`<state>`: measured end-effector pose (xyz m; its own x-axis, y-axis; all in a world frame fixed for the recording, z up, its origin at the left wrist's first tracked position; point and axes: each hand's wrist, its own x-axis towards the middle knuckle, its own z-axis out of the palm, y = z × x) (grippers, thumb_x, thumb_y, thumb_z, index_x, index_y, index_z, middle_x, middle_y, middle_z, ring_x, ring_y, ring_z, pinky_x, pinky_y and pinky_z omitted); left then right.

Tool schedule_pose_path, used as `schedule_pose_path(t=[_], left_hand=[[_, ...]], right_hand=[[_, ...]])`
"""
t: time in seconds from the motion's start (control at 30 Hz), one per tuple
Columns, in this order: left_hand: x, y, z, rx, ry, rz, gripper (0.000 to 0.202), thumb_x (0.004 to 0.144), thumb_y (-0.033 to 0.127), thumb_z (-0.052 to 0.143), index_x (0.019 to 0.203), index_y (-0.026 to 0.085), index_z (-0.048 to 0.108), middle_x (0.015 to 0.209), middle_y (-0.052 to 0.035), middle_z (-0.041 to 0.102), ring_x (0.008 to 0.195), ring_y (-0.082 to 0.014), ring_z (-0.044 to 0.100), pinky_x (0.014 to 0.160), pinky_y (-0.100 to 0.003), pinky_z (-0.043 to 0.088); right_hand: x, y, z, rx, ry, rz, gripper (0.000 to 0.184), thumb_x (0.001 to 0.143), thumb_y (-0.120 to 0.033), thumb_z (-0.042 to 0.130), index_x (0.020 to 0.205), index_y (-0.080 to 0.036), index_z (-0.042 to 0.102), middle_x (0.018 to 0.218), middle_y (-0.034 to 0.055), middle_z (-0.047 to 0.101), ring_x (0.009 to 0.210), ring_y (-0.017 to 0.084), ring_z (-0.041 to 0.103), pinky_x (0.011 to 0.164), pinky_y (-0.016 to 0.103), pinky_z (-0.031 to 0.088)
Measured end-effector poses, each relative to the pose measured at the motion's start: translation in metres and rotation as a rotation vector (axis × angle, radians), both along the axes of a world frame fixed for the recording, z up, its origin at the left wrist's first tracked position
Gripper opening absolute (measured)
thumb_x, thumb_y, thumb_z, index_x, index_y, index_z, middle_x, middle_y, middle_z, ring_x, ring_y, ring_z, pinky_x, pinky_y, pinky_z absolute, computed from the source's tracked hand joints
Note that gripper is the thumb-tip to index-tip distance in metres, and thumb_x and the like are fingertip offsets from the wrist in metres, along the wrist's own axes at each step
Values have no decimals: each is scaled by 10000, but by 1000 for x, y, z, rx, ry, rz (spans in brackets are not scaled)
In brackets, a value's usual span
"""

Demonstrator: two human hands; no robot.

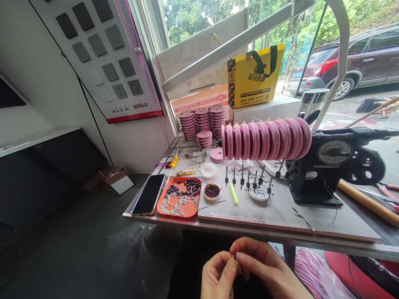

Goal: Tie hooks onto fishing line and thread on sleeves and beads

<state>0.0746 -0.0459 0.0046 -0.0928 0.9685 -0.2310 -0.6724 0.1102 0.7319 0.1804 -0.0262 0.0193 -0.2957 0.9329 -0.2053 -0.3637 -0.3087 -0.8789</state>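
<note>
My left hand (220, 272) and my right hand (260, 262) meet below the table's front edge, fingertips pinched together. Between them is something tiny and dark, mostly hidden by the fingers. On the table just beyond stand a small round dish of dark red-brown slivers (212, 191), a yellow-green pen-like tool (233, 194) and a dish of small grey beads (259, 193). Several black weighted pieces (242, 177) hang in front of a row of pink spools (264, 139) on the black winding machine (327, 166).
An orange tray (162, 207) of black and silvery small parts sits left, beside a phone (149, 194). Stacked pink spools (202, 120) and a yellow bag (255, 79) stand at the back. A wooden-handled tool (369, 202) and pliers (388, 195) lie right.
</note>
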Motion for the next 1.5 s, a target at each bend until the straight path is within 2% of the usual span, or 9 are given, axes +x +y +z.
schedule_pose_path(t=[0.17,0.3,0.47,0.57,0.7,0.77,0.97,1.2,1.5], left_hand=[[0,0,-1,-2,18,33,268,512,335,878,493,139,697,456,10,592,471,-71,500,498,-161,395],[-2,0,-5,74,116,21,307,571,396,837,486,144,682,454,3,576,489,-95,495,518,-192,396],[-6,1,-6,137,328,-10,361,618,458,791,498,137,676,471,-11,588,459,-112,510,490,-214,398],[-7,1,-7,152,276,-19,324,627,423,796,508,145,683,473,3,577,442,-102,503,466,-206,399],[-5,1,-11,130,136,-1,280,596,396,824,518,157,700,513,-1,611,482,-108,526,493,-210,412],[-4,0,-13,114,104,-8,269,591,385,829,520,160,701,507,3,609,483,-106,522,497,-211,406],[-8,0,-13,164,243,-54,319,662,410,781,523,140,685,488,1,591,528,-102,513,559,-199,390],[-14,-1,-11,129,226,-166,326,609,454,803,582,140,718,526,-22,632,532,-124,548,555,-222,395],[-19,0,-16,68,255,-210,366,568,488,808,528,143,694,497,-38,626,549,-145,531,581,-242,387]], right_hand=[[1,4,0,32,-15,74,327,662,-484,753,724,-170,687,631,-20,581,571,88,469,570,216,363],[3,6,-4,84,-40,137,340,717,-479,716,671,-153,631,578,-33,519,577,91,444,579,214,348],[-4,5,-13,-132,174,115,366,639,-466,774,659,-142,605,513,-57,464,485,55,370,492,188,270],[-4,5,-16,-152,186,123,365,634,-465,776,677,-136,625,528,-50,483,468,52,387,477,189,282],[4,5,-14,-75,57,121,396,661,-510,746,820,-152,687,616,-13,574,541,91,488,547,219,379],[8,5,-12,-27,3,141,403,657,-523,742,825,-161,686,648,-4,594,561,103,504,563,232,392],[7,6,-4,113,-109,161,363,734,-502,688,685,-149,619,574,-29,520,565,95,450,568,227,331],[2,6,-11,-47,108,185,372,664,-494,742,671,-153,595,522,-54,463,498,71,374,513,211,269],[4,4,-6,-17,30,137,359,663,-487,746,657,-157,605,525,-49,469,516,79,386,538,215,287]])
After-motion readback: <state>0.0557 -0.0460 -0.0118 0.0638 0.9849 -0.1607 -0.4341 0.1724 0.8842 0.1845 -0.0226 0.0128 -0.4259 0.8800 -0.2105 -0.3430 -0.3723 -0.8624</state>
